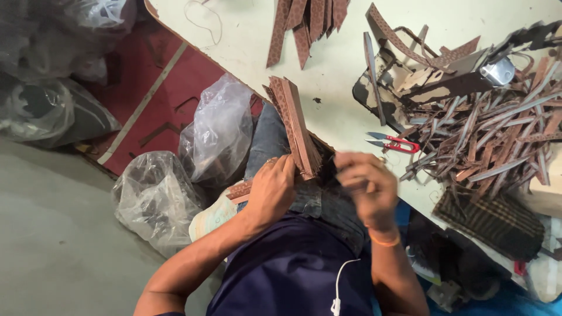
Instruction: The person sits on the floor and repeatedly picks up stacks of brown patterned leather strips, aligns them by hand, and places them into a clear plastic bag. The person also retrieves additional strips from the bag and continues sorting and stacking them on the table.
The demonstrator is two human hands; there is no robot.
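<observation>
The stack of strips (295,126) looks like matt brown leather with a woven-grain face; the desk (333,70) is smooth, pale laminate; the snips (393,142) have shiny metal blades, red plastic handles; the bags (219,131) are thin, crinkled, glossy clear plastic

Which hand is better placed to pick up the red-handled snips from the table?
Right. The right hand is empty-looking and just below the red-handled snips, while the left hand grips the stack of brown strips.
</observation>
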